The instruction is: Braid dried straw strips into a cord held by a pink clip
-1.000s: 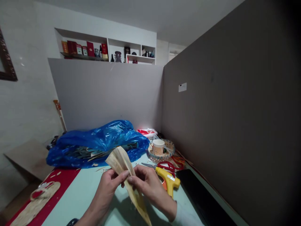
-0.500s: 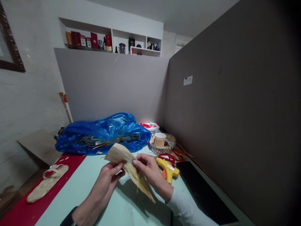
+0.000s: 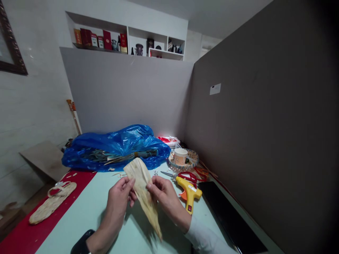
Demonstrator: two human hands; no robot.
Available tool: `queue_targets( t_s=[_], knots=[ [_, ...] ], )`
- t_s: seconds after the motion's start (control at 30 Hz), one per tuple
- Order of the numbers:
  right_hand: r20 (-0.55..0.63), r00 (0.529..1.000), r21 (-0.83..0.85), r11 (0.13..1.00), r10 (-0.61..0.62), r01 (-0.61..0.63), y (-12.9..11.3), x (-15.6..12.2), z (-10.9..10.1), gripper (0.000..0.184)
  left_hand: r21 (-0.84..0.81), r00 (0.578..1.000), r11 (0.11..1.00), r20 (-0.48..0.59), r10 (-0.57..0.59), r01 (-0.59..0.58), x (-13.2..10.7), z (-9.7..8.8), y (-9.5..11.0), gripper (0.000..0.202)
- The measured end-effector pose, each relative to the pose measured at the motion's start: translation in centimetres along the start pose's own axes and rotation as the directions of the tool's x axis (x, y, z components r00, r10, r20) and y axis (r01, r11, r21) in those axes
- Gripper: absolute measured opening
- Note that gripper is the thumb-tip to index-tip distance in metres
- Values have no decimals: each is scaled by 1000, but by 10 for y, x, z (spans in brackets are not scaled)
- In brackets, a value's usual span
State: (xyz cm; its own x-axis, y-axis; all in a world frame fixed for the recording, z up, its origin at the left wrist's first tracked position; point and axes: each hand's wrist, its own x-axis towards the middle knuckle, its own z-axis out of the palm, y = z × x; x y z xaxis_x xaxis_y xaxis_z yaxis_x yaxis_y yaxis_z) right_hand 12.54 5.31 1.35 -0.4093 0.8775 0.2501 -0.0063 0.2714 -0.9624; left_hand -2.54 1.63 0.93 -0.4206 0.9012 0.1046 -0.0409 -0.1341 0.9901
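A pale yellow dried corn husk (image 3: 143, 188) hangs between my hands above the table, its wide end up and its narrow tip pointing down toward me. My left hand (image 3: 120, 194) pinches its left edge between thumb and fingers. On the opposite edge, my right hand (image 3: 164, 192) grips it the same way, thumb on top. To the right of my right hand lies a yellow glue gun (image 3: 190, 192), with red-handled scissors (image 3: 185, 176) just behind it. A small binder clip (image 3: 155, 173) rests beyond the husk.
A blue plastic bag (image 3: 124, 141) with dried strips spreads across the back. Behind the scissors, a woven tray (image 3: 194, 158) holds a paper cup (image 3: 180, 157). A black flat case (image 3: 230, 215) lies right. At left, a woven sandal (image 3: 53, 204) sits on red cloth (image 3: 19, 234). Grey partitions (image 3: 127, 91) stand behind.
The husk has turned to hang more upright, its broad face now toward me. My left hand has shifted slightly left to its edge, and the scissor blades have come into sight.
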Motion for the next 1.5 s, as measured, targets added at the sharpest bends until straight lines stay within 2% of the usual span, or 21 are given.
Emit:
queue_targets(
  t_s=[0.13,0.17,0.2,0.23,0.27,0.33,0.37,0.4,0.43,0.6,0.67,0.73,0.8,0.83,0.87,0.9,0.97,1.03,1.13,1.27,1.5],
  knots=[
    [-67,997,74,996,48,-43,6,5,-4,21,182,978,968,-86,191,-173,0,-7,-2,24],
    [-71,995,105,993,68,-60,7,5,-5,22,228,964,943,-60,260,-240,-1,-8,-2,25],
    [-67,994,139,987,89,-79,9,6,-5,23,292,936,893,20,352,-342,-4,-8,-2,26],
    [-55,992,175,980,110,-98,11,6,-5,25,357,877,802,152,456,-479,-6,-9,-2,28],
    [-39,991,208,971,127,-117,12,6,-4,28,394,771,663,319,551,-637,-8,-9,-3,34],
    [8,988,257,955,152,-148,11,5,-3,33,349,483,334,599,639,-876,-12,-9,-3,48],
    [34,987,272,949,158,-162,9,4,-2,35,305,376,226,660,650,-925,-14,-9,-2,52],
    [60,985,283,944,161,-172,7,4,-2,37,275,329,190,668,668,-942,-15,-9,0,54],
    [85,983,288,941,160,-178,4,3,-2,37,258,322,198,654,685,-946,-17,-9,2,53],
    [139,983,267,951,122,-156,-10,0,-7,37,187,449,419,546,707,-888,-24,-4,15,41],
    [122,987,237,963,104,-131,-14,1,-12,37,143,533,542,501,682,-828,-24,-3,19,33],
    [67,995,182,980,70,-81,-18,2,-18,31,144,693,705,396,602,-695,-23,-4,22,24],
    [13,1000,70,997,-16,15,-24,2,-22,19,160,872,867,228,432,-471,-19,-6,26,13],
    [19,998,19,998,-64,64,-28,2,-23,16,139,932,926,147,331,-351,-17,-8,27,7],
    [64,993,-6,995,-102,102,-31,1,-23,17,99,967,964,88,240,-249,-15,-9,29,6],
    [140,983,4,993,-118,118,-34,-1,-22,20,53,984,984,58,170,-173,-14,-10,31,10],
    [301,949,90,994,-90,65,-37,-5,-17,22,-32,994,995,52,96,-94,-13,-10,35,16],
    [367,930,138,990,-26,-27,-33,-8,-10,24,-87,996,995,74,57,-50,-14,-7,37,20],
    [287,957,117,989,50,-87,-19,-9,-2,27,-129,986,991,168,-7,29,-17,-3,37,26],
    [122,992,56,997,42,-49,-4,-5,-1,26,-86,944,984,306,-125,158,-17,-2,28,33],
    [110,992,42,997,63,-68,0,0,-4,17,-115,951,975,272,-151,188,-8,-5,9,37]
  ],
)
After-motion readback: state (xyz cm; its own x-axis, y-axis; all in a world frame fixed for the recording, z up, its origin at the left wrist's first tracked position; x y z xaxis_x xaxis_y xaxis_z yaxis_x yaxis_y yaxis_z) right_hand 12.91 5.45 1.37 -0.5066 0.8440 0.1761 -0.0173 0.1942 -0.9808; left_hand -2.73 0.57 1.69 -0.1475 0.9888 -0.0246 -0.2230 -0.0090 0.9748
